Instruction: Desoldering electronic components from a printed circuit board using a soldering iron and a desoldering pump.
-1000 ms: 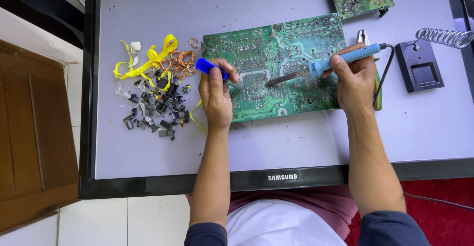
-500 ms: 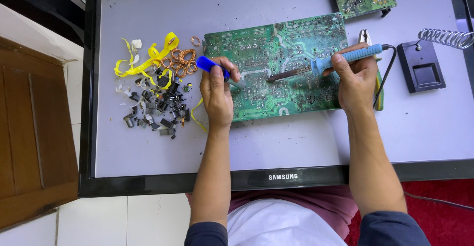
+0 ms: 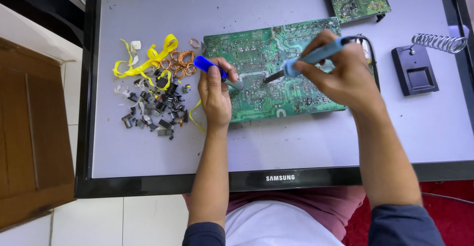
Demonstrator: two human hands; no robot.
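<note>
The green circuit board (image 3: 291, 73) lies under both hands, between them.

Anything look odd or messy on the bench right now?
Yes: the work surface is a flat screen panel lying face up, and a loose heap of small dark parts with yellow tape strips lies scattered left of the green circuit board.

This looked like a makeshift home electronics repair spot. A flat-screen television (image 3: 276, 177) laid face up served as the worktop, bearing a green circuit board (image 3: 276, 63), a soldering-iron stand (image 3: 419, 71) near its right edge, and stripped components (image 3: 153, 110) toward its left edge. White floor tiles (image 3: 98, 221) lay beneath.
</note>
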